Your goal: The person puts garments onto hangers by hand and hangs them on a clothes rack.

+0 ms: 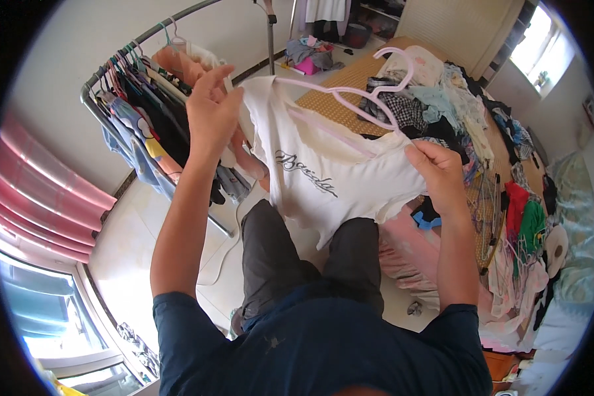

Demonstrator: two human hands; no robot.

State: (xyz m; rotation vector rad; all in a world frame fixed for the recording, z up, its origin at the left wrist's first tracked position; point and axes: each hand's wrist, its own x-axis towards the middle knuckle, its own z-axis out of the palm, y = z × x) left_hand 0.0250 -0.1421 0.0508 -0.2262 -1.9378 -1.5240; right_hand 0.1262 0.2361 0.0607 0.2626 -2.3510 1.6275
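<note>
A white sleeveless top with dark script across its front hangs on a pale pink clothes hanger in front of my legs. The hanger's hook points up and away, and one arm of it runs into the top's left shoulder. My right hand is closed, pinching the cloth at the top's right shoulder. Beside the left shoulder, my left hand has its fingers apart, the thumb close to the cloth. The lower edge of the top droops unevenly between my knees.
At the left stands a metal clothes rack full of hanging garments. A bed with a woven mat carries heaped clothes and loose hangers. Pink curtains hang by the window. A white cable lies on the tiled floor.
</note>
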